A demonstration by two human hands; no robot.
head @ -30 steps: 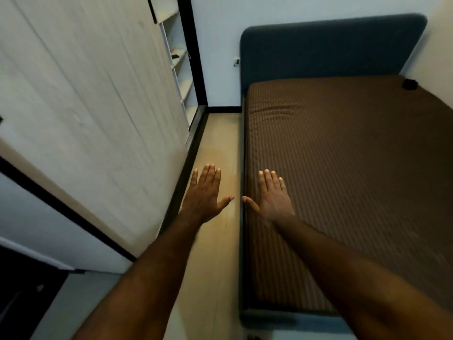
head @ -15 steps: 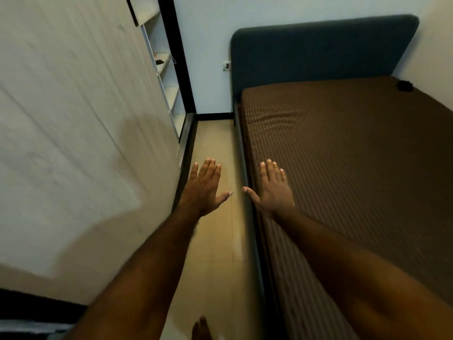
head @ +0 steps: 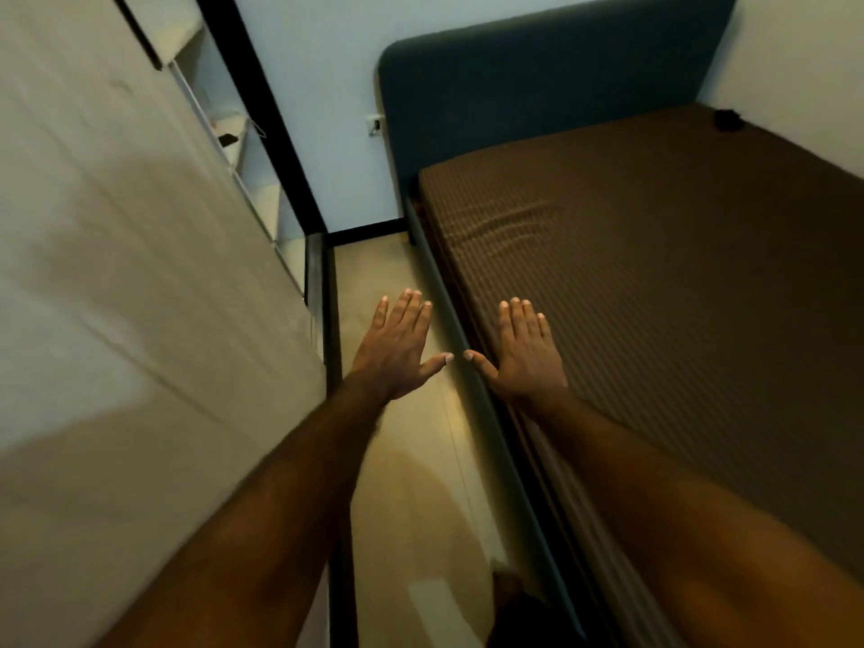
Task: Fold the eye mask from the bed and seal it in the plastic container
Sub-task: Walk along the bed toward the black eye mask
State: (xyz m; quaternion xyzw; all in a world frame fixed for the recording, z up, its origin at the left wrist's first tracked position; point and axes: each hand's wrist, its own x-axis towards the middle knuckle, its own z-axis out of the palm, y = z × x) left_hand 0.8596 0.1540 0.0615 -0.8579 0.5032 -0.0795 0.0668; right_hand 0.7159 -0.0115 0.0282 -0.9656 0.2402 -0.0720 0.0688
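Two empty hands are held out, fingers straight: left hand [head: 397, 348] above the floor [head: 411, 507], right hand [head: 526, 355] over the bed [head: 654, 282] edge. The small dark lump at two o'clock, near the headboard [head: 537, 86], is probably the eye mask [head: 726, 120]. It is likely light and floppy; pinch its middle.

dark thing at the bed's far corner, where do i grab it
The dark lump sits on the sheet near the right wall, too small to show detail. Probably pinch its top from above, right hand coming from the open left side.
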